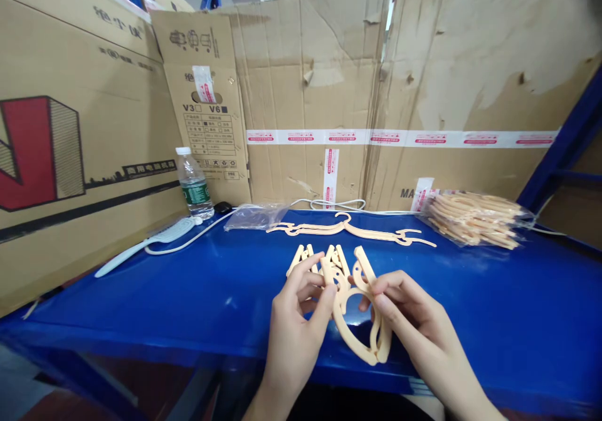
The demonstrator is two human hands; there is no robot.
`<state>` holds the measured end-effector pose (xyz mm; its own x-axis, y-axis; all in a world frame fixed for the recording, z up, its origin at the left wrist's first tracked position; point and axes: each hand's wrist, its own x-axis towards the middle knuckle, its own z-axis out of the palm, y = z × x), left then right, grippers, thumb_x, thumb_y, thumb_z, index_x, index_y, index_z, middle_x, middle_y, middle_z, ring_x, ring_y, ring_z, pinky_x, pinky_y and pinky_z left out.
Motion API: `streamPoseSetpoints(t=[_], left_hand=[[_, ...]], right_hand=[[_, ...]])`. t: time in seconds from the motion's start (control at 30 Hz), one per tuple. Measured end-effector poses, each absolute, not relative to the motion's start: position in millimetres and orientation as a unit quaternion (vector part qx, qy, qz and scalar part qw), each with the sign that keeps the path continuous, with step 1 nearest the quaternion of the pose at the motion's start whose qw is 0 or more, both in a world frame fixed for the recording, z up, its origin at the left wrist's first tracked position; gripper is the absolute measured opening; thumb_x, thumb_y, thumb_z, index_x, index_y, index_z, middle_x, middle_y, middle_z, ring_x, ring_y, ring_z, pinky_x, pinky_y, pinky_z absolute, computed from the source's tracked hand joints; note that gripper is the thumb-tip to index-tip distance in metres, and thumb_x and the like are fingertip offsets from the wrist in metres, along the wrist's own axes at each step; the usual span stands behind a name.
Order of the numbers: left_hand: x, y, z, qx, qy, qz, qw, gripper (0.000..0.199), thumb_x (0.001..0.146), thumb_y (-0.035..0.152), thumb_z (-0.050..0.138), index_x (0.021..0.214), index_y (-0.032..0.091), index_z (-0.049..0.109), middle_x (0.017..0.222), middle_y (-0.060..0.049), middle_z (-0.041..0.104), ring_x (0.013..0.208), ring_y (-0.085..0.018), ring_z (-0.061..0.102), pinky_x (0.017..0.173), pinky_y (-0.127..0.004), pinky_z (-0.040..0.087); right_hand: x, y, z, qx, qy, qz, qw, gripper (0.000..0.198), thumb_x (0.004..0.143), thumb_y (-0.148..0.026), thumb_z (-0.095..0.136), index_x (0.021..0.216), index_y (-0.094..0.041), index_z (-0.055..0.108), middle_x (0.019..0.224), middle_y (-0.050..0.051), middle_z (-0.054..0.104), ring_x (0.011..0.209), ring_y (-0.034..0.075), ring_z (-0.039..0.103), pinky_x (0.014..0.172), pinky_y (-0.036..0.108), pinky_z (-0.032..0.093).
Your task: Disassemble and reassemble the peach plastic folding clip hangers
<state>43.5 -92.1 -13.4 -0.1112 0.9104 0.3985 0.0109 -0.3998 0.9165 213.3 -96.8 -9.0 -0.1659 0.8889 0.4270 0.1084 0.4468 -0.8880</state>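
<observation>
A cream folding clothes hanger (pixel 352 341) is held between my two hands above the front of the blue table, its arms bent up into a loop. My left hand (pixel 301 320) pinches its left arm between thumb and fingers. On the other side, my right hand (pixel 416 320) is closed on the right arm. Just behind them lie folded hangers (pixel 335 255), partly covered by my left hand. Farther back, an unfolded hanger (pixel 348 228) lies flat with its hook toward the cardboard.
Bagged hangers (pixel 475 217) lie at the back right. A water bottle (pixel 194 186), a pale brush-like object (pixel 150 242) and a clear plastic bag (pixel 256 216) are at the left. A white cable (pixel 338 205) runs along the cardboard wall (pixel 305 95).
</observation>
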Motion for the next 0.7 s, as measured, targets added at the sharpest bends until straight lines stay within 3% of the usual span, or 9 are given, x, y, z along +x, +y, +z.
streamPoseSetpoints(t=[0.13,0.23,0.33,0.47,0.57,0.7], left_hand=[[42.2,-94.6,-13.6,0.536,0.413,0.649,0.348,0.035,0.085,0.032,0.067,0.118,0.02,0.06,0.092,-0.006,0.073,0.087,-0.021,0.072,0.074,-0.025,0.058],[41.1,-97.3,-14.8,0.522,0.411,0.679,0.312,0.017,0.083,0.031,0.07,0.095,0.019,0.065,0.088,-0.005,0.072,0.084,-0.02,0.072,0.07,-0.023,0.058],[41.4,-100.0,-16.4,0.534,0.414,0.692,0.253,0.014,0.083,0.027,0.07,0.075,0.019,0.063,0.085,-0.003,0.069,0.078,-0.016,0.069,0.065,-0.018,0.056],[40.6,-102.2,-18.1,0.566,0.413,0.679,0.222,0.006,0.086,0.023,0.069,0.08,0.021,0.067,0.081,0.0,0.067,0.075,-0.012,0.066,0.066,-0.015,0.055],[39.0,-102.3,-19.0,0.602,0.387,0.659,0.23,0.003,0.087,0.02,0.067,0.086,0.023,0.069,0.09,-0.001,0.069,0.088,-0.015,0.068,0.076,-0.018,0.057],[38.3,-100.8,-19.9,0.664,0.375,0.608,0.221,0.013,0.086,0.014,0.065,0.095,0.022,0.07,0.104,-0.004,0.069,0.102,-0.019,0.067,0.088,-0.025,0.057]], right_hand=[[211.3,-98.3,-7.0,-0.367,-0.696,0.357,0.503,0.02,0.096,-0.038,0.053,0.089,-0.021,0.059,0.079,0.002,0.064,0.066,0.014,0.059,0.059,0.022,0.05],[208.8,-98.3,-5.5,-0.359,-0.716,0.346,0.489,0.022,0.095,-0.038,0.054,0.086,-0.02,0.063,0.084,0.004,0.066,0.071,0.016,0.062,0.064,0.024,0.053],[207.4,-97.6,-5.6,-0.364,-0.708,0.352,0.492,0.023,0.094,-0.039,0.055,0.087,-0.02,0.065,0.083,0.004,0.067,0.065,0.014,0.06,0.056,0.022,0.051],[206.3,-96.7,-8.9,-0.377,-0.653,0.404,0.519,0.024,0.09,-0.042,0.061,0.087,-0.019,0.065,0.084,0.004,0.066,0.047,0.008,0.049,0.042,0.019,0.045],[205.5,-96.1,-12.3,-0.37,-0.623,0.428,0.541,0.021,0.087,-0.04,0.067,0.089,-0.019,0.066,0.083,0.003,0.065,0.047,0.007,0.052,0.044,0.02,0.048],[205.8,-94.5,-17.0,-0.357,-0.635,0.43,0.533,0.018,0.089,-0.037,0.066,0.094,-0.02,0.068,0.084,0.002,0.065,0.046,0.006,0.051,0.044,0.019,0.048]])
